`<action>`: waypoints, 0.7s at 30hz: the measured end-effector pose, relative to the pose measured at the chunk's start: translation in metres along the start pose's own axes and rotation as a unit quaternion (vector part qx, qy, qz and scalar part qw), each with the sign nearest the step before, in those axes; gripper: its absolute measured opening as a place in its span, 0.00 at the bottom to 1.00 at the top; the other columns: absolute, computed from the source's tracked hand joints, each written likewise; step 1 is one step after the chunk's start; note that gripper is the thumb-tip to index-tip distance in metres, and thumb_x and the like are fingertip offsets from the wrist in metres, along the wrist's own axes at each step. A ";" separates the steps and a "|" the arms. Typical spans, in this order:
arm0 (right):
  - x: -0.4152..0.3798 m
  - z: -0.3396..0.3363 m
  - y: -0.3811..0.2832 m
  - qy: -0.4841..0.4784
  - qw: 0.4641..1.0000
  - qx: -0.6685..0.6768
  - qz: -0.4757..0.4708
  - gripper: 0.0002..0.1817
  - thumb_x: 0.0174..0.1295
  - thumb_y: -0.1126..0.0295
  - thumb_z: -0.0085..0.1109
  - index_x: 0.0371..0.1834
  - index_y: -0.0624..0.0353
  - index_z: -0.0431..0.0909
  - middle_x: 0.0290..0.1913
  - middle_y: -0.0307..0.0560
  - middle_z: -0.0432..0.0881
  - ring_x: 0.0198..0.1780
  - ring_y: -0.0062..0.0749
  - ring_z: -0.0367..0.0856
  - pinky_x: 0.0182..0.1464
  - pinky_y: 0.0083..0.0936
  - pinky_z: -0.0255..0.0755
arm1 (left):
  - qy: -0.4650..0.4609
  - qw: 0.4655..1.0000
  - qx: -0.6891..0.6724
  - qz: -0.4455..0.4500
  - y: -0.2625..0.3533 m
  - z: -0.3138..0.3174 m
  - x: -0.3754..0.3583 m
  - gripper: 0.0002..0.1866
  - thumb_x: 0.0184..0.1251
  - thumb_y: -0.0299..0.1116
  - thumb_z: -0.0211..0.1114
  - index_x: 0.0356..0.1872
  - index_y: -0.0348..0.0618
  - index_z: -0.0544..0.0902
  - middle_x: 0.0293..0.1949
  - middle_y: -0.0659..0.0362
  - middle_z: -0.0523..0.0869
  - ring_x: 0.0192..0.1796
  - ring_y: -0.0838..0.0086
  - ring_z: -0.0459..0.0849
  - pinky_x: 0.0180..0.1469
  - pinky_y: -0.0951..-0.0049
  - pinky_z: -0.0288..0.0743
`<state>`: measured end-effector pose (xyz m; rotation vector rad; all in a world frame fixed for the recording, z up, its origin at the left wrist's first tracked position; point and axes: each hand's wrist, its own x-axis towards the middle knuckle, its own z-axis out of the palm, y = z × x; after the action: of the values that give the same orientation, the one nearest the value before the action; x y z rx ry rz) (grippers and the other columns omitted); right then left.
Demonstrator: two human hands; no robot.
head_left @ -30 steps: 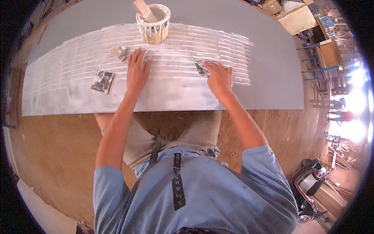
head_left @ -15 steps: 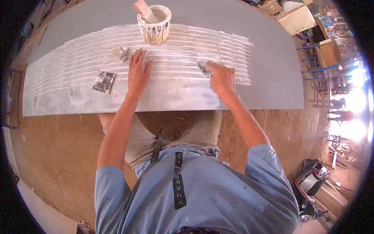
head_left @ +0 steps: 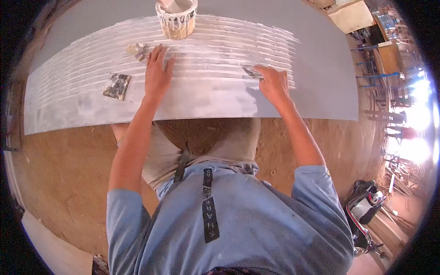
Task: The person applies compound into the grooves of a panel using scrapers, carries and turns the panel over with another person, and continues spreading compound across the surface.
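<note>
A large grey board lies before me, its middle covered with long ridged stripes of white filler. Flat on the striped surface rests my left hand, fingers stretched out and holding nothing. My right hand is closed on a small flat scraper, its blade tilted over the right part of the stripes. Just left of my left hand sits a crusted, filler-smeared lump. Nearer to me is a dark, stained square plate.
A drip-covered bucket stands on the board beyond my left hand, a wide brush or spatula leaning in it. Beyond the right edge are blue-framed furniture, scrap wood and a parked motorbike on the dirt floor.
My right hand and the scraper have shifted a little to the right. The view has tilted, so the board and bucket sit higher. My left hand remains flat on the board.
</note>
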<state>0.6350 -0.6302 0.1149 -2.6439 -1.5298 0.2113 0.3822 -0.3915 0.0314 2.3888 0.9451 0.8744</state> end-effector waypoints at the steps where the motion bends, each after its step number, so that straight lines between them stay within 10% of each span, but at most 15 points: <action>1: -0.006 0.000 -0.001 0.000 1.000 -0.001 0.002 0.30 0.55 0.80 0.50 0.62 0.43 0.81 0.61 0.45 0.82 0.58 0.46 0.81 0.66 0.47 0.60 | 0.001 1.000 0.002 0.004 0.000 -0.001 0.001 0.25 0.76 0.42 0.55 0.65 0.35 0.74 0.69 0.44 0.72 0.75 0.52 0.64 0.79 0.55 0.50; 3: -0.022 0.002 -0.005 0.012 0.999 -0.044 -0.014 0.28 0.57 0.78 0.54 0.62 0.43 0.79 0.63 0.41 0.81 0.63 0.38 0.78 0.60 0.58 0.62 | -0.003 1.000 0.002 0.009 -0.001 0.000 -0.002 0.25 0.76 0.41 0.56 0.65 0.35 0.74 0.69 0.44 0.72 0.75 0.52 0.64 0.79 0.55 0.50; 21: -0.099 0.037 -0.003 0.098 0.993 -0.069 -0.020 0.35 0.52 0.82 0.55 0.69 0.52 0.72 0.72 0.40 0.71 0.72 0.40 0.66 0.69 0.48 0.57 | -0.006 1.000 -0.018 0.002 0.000 -0.002 -0.005 0.25 0.77 0.44 0.55 0.65 0.36 0.75 0.69 0.46 0.72 0.75 0.55 0.65 0.79 0.57 0.51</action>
<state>0.5780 -0.7150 0.0866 -2.6384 -1.5829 -0.1596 0.3780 -0.3947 0.0301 2.3639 0.9134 0.8696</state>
